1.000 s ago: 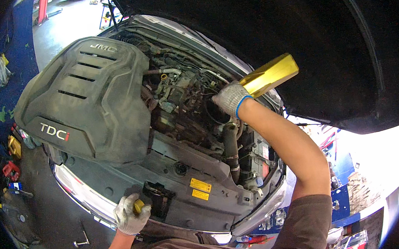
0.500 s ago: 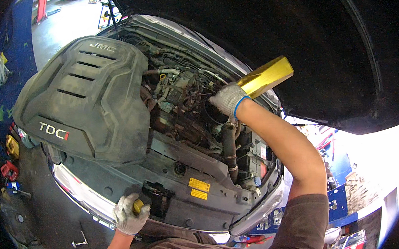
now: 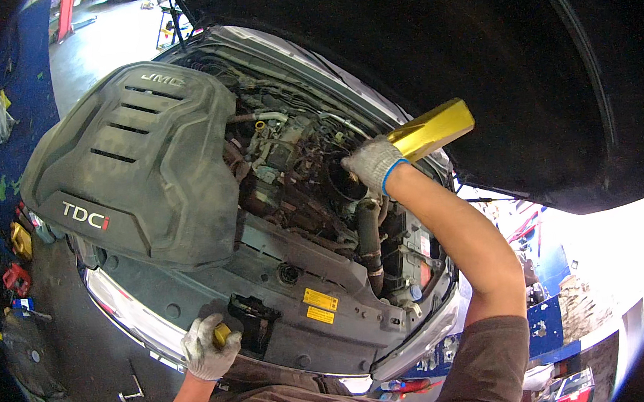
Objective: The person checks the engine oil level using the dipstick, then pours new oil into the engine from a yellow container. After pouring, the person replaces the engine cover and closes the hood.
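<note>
- Far left: clear plastic bag (image 3: 2,124) hung against the blue wall; yellow jug (image 3: 20,241) sat low near the floor.
- Dark engine cover (image 3: 176,175) lay askew over the left part of the engine bay.
- Left hand (image 3: 211,349), gloved, was at the vehicle's front edge, fingers curled round a small yellow cap (image 3: 221,334). Judged light and stiff, easy to lose if dropped; best pinched by its rim.
- Centre: grey front panel (image 3: 215,285) bore two yellow labels (image 3: 320,305).
- Right hand (image 3: 374,165), gloved, was above the engine, closed round the near end of a gold container (image 3: 437,128). Mouth hidden; could not tell whether anything ran out.
- Container stretched from that hand rightward, beneath the raised hood (image 3: 522,57). Walls looked smooth and fairly stiff, likely slippery if oily; fill unseen, so weight uncertain. Sound hold: near end, with support under the broad body if heavy.
- Thick dark hose (image 3: 368,235) ran just below the right hand.
</note>
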